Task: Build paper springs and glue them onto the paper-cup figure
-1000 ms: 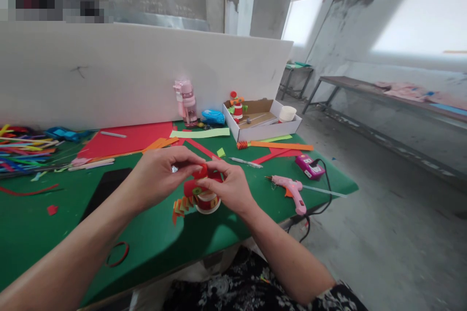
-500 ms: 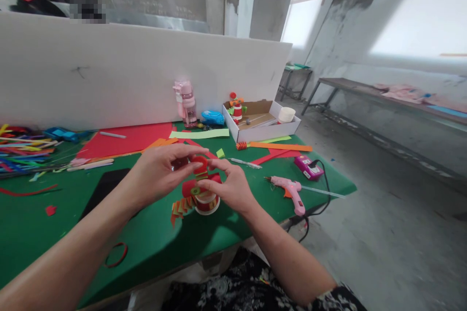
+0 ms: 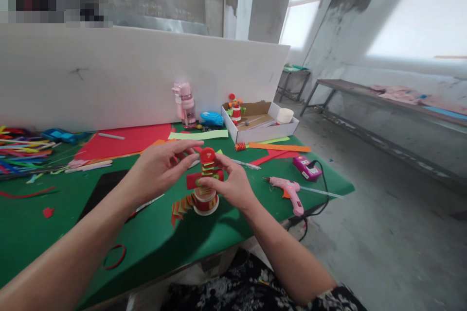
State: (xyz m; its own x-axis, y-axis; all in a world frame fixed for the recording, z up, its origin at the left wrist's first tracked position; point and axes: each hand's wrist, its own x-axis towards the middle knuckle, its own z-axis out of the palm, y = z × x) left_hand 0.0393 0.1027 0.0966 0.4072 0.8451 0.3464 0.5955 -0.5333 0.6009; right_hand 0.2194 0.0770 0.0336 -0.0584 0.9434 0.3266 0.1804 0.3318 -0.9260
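Observation:
A paper-cup figure (image 3: pixel 206 202) stands on the green table, with a red paper roll across its top. A folded green-and-orange paper strip rises from it to a red disc (image 3: pixel 207 155), and another pleated strip (image 3: pixel 183 206) hangs out at its left. My right hand (image 3: pixel 233 182) grips the figure near the roll and the upright strip, thumb in front. Just left of the disc, my left hand (image 3: pixel 166 165) is open, thumb and fingers apart, holding nothing that I can see.
To the right lie a pink glue gun (image 3: pixel 288 189) and a purple power box (image 3: pixel 307 169). A white box (image 3: pixel 268 131) at the back holds a similar figure (image 3: pixel 235 109). Pipe cleaners (image 3: pixel 25 155) and red paper (image 3: pixel 124 143) are at left, with a pink bottle (image 3: pixel 185 107) behind.
My left hand has let go of the red disc and moved slightly left. The disc now stands upright, a little farther right. My right hand stays on the figure.

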